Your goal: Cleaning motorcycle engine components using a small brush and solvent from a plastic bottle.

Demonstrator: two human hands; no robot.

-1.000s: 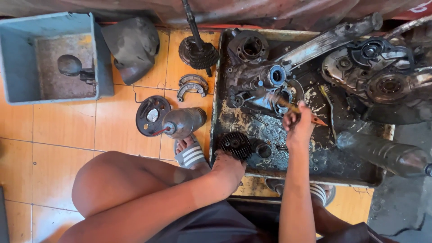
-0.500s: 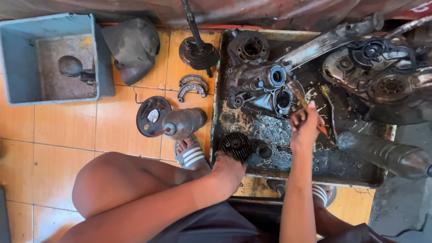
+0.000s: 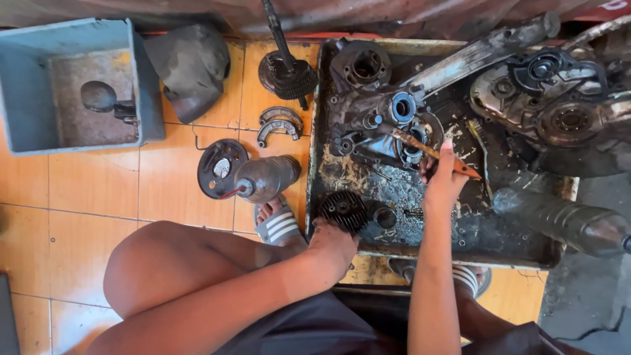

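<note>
1. Two hands are at work over a shallow, grimy metal tray (image 3: 315, 131) that lies on the orange tiled floor (image 3: 92, 190); only the head view covers the scene.
2. Right hand (image 3: 442, 184): fingers closed around an orange-handled brush (image 3: 427, 150), which lies slanted with its bristle end against the engine casing (image 3: 388, 125) near the middle of the tray.
3. Left hand (image 3: 335, 240): at the tray's near edge, touching a black finned cylinder part (image 3: 343, 209); the grip is hidden by the wrist, so how far it is open cannot be told.
4. Tray, far right corner: a second engine housing (image 3: 552, 105) overhangs the right edge.
5. Floor, just beside the tray's left edge: a plastic bottle (image 3: 266, 177) on its side, a round brake plate (image 3: 220, 167), a pair of brake shoes (image 3: 279, 123) and a gear shaft (image 3: 286, 69).
6. Floor, far left corner: a blue-grey plastic tub (image 3: 141, 79).
</note>
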